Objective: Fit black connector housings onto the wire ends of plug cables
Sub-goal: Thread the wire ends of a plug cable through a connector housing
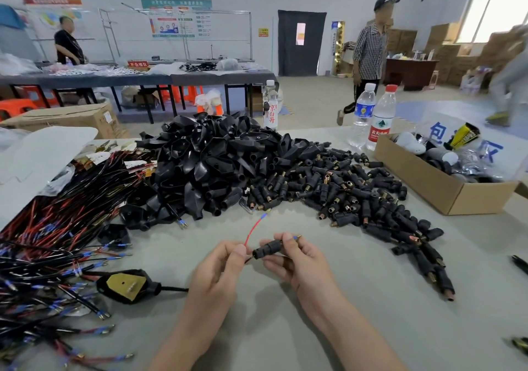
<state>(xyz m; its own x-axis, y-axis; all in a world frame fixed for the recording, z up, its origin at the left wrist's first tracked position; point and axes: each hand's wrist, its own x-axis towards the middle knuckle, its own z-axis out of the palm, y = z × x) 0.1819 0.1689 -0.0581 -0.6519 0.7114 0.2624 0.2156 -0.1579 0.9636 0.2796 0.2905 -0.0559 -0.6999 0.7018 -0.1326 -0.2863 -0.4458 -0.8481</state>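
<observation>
My right hand (297, 259) grips a small black connector housing (267, 250) just above the table, with a blue-tipped wire end poking out past its far side. My left hand (220, 265) pinches the cable right behind the housing. A thin red wire (253, 230) with a blue tip curves up from between my fingers. The cable runs back to a black plug with a brass plate (125, 285) lying at the left. A heap of small black housings with brass ends (357, 193) spreads to the right.
A mound of larger black covers (211, 159) sits behind my hands. Bundles of red and black wires (57, 228) cover the left side. An open cardboard box (440, 182) and water bottles (374, 116) stand at the right. Two people stand in the background.
</observation>
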